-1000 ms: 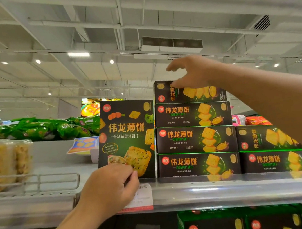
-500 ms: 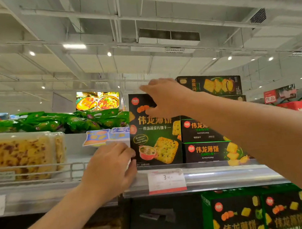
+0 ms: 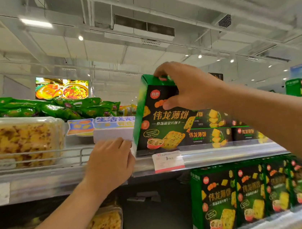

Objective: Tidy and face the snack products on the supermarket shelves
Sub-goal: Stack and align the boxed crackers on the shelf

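Observation:
A tall green and black biscuit box [image 3: 163,120] stands upright on the top shelf [image 3: 226,154], turned so its green side shows on the left. My right hand [image 3: 186,87] grips its top, fingers over the lid and thumb on the front. My left hand [image 3: 110,164] rests on the shelf's front edge just left of the box's lower corner; whether it touches the box I cannot tell. Flat dark biscuit boxes [image 3: 210,136] lie stacked to the right behind it.
Clear tubs of yellow cakes [image 3: 19,140] sit behind a wire rail on the left, green snack bags [image 3: 51,108] behind them. A price tag [image 3: 167,161] hangs on the shelf edge. Upright green boxes [image 3: 249,195] fill the lower shelf at right.
My right hand came off the top of the flat-box stack, moved left and took hold of the tall box's top. The box now stands turned, showing its side. My left hand rose to the shelf edge.

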A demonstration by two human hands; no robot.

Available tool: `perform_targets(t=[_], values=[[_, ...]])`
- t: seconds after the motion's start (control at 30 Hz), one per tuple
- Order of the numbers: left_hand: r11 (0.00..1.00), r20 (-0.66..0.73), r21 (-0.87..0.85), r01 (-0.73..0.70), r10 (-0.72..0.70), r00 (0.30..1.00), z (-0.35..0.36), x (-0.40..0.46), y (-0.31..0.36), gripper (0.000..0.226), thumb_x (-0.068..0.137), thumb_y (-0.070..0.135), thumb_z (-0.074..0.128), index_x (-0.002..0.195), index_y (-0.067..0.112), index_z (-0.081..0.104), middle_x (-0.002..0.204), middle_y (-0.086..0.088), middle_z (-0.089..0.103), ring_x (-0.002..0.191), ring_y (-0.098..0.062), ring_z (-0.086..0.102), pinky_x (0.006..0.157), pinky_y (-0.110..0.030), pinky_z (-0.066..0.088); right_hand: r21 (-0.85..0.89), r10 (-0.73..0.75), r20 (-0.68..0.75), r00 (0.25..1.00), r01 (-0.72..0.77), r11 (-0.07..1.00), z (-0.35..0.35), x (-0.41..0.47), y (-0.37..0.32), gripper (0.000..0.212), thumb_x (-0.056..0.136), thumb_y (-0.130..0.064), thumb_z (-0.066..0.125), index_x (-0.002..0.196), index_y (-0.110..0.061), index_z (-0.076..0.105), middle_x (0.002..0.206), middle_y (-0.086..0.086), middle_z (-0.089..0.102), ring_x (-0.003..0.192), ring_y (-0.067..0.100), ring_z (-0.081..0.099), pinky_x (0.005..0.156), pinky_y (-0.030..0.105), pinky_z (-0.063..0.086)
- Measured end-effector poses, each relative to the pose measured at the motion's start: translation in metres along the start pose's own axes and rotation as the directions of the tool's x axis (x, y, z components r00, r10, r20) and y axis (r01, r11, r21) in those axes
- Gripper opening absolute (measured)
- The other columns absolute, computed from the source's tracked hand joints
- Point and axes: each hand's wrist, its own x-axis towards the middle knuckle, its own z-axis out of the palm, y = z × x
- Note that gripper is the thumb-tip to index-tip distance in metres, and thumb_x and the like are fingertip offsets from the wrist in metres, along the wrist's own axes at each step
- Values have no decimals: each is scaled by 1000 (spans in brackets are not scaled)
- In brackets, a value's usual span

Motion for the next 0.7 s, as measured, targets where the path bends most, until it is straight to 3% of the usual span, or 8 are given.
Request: perform_targets(t=[0.1,0.17,0.23,0.3,0.4,0.5,0.7], values=[[1000,14,9,9,-9,1000,-1,3,2,9,72,18,70,73,11,64,64,-6,62,53,-28,57,53,-34,47,-41,-15,-135,991,9,999,-25,-38,-7,73,64,-30,86,127,-20,49,116,-2,55,103,19,50,84,35,38],[1000,37,21,-6,5,999,-1,6,3,7,74,17,67,74,10,64,66,-7,62,56,-30,56,55,-36,45,-31,-15,-216,976,9,999,-40,-65,-12,73,61,-24,88,124,-17,51,109,-9,49,98,9,43,84,31,32],[1000,47,17,-22,21,999,-1,9,6,9,78,17,61,80,10,67,73,-9,65,64,-31,59,60,-39,46,-16,-6,-232,973,3,1000,-50,-90,-16,74,59,-23,89,123,-19,52,106,-14,46,96,-1,38,83,22,30],[997,37,-9,-72,73,997,-1,15,15,18,79,19,54,83,9,68,77,-11,67,69,-33,61,63,-42,48,18,14,-175,984,-11,1000,-49,-114,-21,75,60,-29,88,123,-28,48,104,-22,45,96,2,42,82,14,30],[987,34,-63,-148,150,988,8,28,33,32,87,26,41,99,10,66,94,-10,68,83,-32,61,73,-41,47,82,11,-32,999,-9,997,-21,-146,-25,73,62,-39,82,123,-36,42,112,-21,49,107,11,49,88,31,41],[984,51,-58,-171,174,983,26,38,44,30,96,31,36,102,15,61,101,-8,66,91,-29,60,75,-39,42,51,-69,34,997,68,996,28,-172,-26,74,65,-32,87,125,-27,45,125,-7,54,118,16,48,99,40,42],[961,-5,72,-267,268,964,36,28,49,21,93,34,48,84,19,59,73,-3,67,60,-24,60,53,-29,27,39,-109,12,994,109,993,120,-191,-22,66,67,-21,83,123,-15,47,124,12,60,114,33,56,96,48,47]])
